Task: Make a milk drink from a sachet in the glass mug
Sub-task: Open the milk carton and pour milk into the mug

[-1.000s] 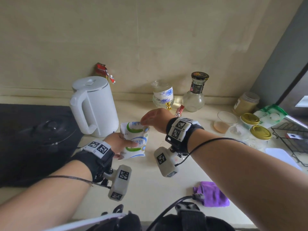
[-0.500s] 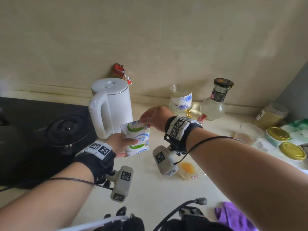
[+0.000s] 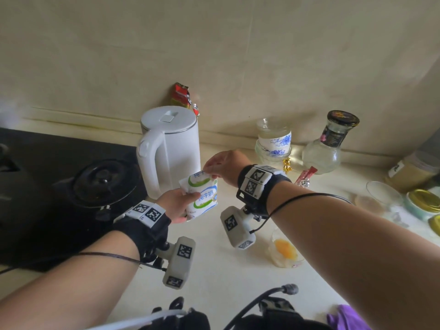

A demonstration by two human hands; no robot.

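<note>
A white milk sachet (image 3: 203, 196) with green and blue print is held upright above the counter, in front of the kettle. My left hand (image 3: 177, 203) grips its lower left side. My right hand (image 3: 226, 166) pinches its top corner with thumb and fingertips. The glass mug (image 3: 284, 254) stands on the cream counter under my right wrist, to the right of the sachet and nearer to me, with something orange and pale inside. My right forearm hides part of the mug.
A white kettle (image 3: 171, 144) stands just behind the sachet, and a black hob (image 3: 102, 179) lies to the left. At the back right are a blue-flowered jar (image 3: 273, 141), a glass bottle (image 3: 329, 146), a red stick sachet (image 3: 306, 175), a glass bowl (image 3: 381, 196) and gold-lidded jars (image 3: 426, 201). A purple cloth (image 3: 345, 317) lies near the front edge.
My view has swung left, so the mug now shows under my right wrist. Both hands keep hold of the sachet, the right hand still at its top corner.
</note>
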